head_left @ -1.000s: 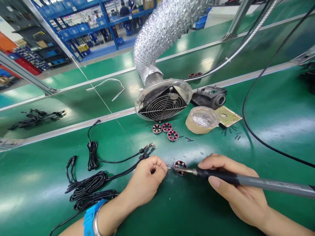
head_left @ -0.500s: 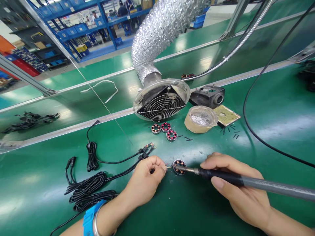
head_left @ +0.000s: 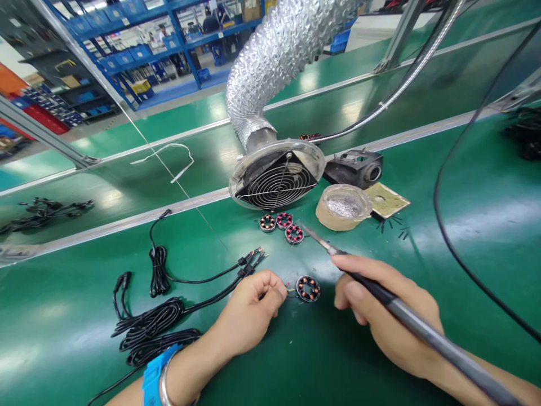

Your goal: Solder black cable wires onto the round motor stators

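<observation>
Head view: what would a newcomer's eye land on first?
Likely the crinkled silver duct, sweeping down from top centre to a round fan hood. Next, the soldering iron in the right hand at lower right, and the bright blue wristband at lower left.

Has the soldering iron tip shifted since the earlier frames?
Yes. Judged against the lone wound ring, the soldering iron has its tip lifted off and moved away from the person, beside the three grouped rings.
</observation>
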`<action>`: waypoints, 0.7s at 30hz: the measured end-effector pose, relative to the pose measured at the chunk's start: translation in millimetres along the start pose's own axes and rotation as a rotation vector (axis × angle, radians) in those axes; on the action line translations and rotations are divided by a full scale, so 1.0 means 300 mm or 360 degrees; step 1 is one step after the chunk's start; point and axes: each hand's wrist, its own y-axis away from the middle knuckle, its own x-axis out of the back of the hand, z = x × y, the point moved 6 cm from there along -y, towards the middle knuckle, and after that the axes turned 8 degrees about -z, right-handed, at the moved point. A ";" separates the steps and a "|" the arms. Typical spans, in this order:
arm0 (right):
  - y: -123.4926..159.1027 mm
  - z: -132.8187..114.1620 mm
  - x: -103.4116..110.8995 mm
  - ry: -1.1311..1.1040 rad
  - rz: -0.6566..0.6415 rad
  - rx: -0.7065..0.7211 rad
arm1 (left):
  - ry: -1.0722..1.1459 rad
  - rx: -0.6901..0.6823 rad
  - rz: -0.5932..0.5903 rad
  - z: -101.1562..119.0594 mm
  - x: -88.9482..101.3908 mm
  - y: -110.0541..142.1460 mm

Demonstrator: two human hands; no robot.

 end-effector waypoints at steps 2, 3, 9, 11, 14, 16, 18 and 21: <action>-0.028 -0.015 -0.045 0.0092 -0.0144 0.0135 | 0.0006 -0.0033 -0.0073 -0.001 -0.002 0.000; -0.038 -0.021 -0.069 0.0136 -0.0226 0.0217 | -0.0004 -0.0049 -0.0106 -0.003 -0.003 0.000; -0.037 -0.026 -0.124 0.0280 -0.0348 0.0574 | -0.0291 -0.0212 -0.0232 0.019 -0.006 0.018; -0.030 -0.030 -0.114 0.0284 -0.0319 0.0580 | -0.0485 -0.0264 -0.0184 0.040 -0.002 0.027; -0.027 -0.036 -0.103 0.0234 -0.0342 0.0523 | -0.0597 -0.0232 -0.0161 0.049 0.001 0.031; -0.026 -0.041 -0.105 0.0231 -0.0367 0.0516 | -0.0527 -0.0211 -0.0180 0.041 0.000 0.027; -0.024 -0.045 -0.112 0.0238 -0.0376 0.0533 | -0.0445 -0.0217 -0.0179 0.031 0.002 0.022; -0.020 -0.045 -0.124 0.0238 -0.0347 0.0552 | -0.0354 -0.0214 -0.0187 0.020 0.000 0.016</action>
